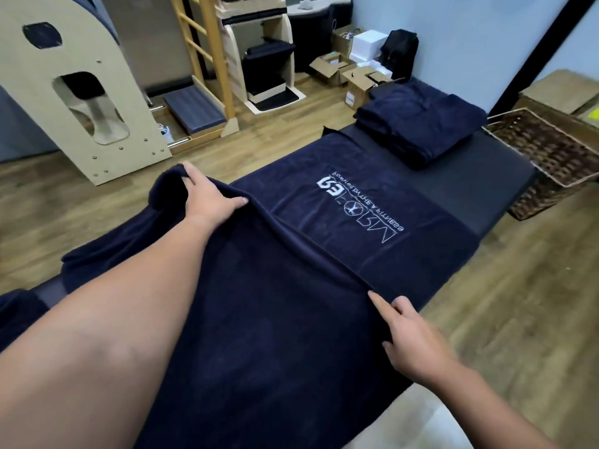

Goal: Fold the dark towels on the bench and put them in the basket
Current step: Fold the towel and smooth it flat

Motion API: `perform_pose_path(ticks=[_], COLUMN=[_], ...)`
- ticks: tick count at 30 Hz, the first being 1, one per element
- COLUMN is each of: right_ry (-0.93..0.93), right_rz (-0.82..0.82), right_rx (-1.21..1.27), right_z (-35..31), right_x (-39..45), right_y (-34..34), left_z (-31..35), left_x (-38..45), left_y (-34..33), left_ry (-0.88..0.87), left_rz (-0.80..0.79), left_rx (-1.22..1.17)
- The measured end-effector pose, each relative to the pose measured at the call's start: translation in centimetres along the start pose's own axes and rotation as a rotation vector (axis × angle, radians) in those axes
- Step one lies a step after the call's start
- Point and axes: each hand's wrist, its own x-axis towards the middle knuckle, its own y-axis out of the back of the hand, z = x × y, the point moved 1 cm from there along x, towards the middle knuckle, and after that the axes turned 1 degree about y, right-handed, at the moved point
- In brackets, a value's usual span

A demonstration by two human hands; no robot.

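While a large dark navy terry towel (324, 254) with white embroidered lettering lies spread along the black padded bench (479, 176), both hands hold its folded-over near portion. The left hand (207, 192), in the middle left of the frame, grips the fold's far corner with its fingers curled into the cloth and the thumb lying flat on top. The right hand (411, 332), lower right of centre, pinches the same fold's edge, forefinger stretched along the hem and the other fingers tucked against the fabric. The raised edge between the two hands runs diagonally across the towel, just short of the lettering.

Toward the upper right, a stack of folded dark navy towels (421, 124) rests on the far end of the bench. Just beside that end, at the right edge of the frame, stands a brown woven wicker basket (551, 157); what lies inside it cannot be made out.

Pale wooden exercise equipment (81, 92) fills the upper left, and open cardboard boxes (350, 72) sit on the wood-plank floor (518, 303) by the far wall.
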Motion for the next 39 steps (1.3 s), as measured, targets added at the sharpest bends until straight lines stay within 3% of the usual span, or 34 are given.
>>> perform_pose_path(ticks=[9, 23, 30, 39], right_ry=[0.024, 0.15, 0.125, 0.055], right_rz=[-0.019, -0.041, -0.031, -0.15], right_rx=[-0.058, -0.025, -0.031, 0.003], right_z=[8.4, 22.8, 27.5, 31.7], right_x=[5.5, 14.7, 18.6, 22.8], right_y=[3.8, 9.0, 11.1, 10.7], left_z=[7.4, 19.3, 23.8, 26.4], left_x=[4.2, 7.1, 11.4, 15.6], left_y=[-8.3, -19.9, -25.6, -33.5], left_ry=[0.008, 0.065, 0.0, -0.07], left_rz=[-0.006, 0.121, 0.063, -0.091], left_rx=[0.006, 0.055, 0.086, 0.146])
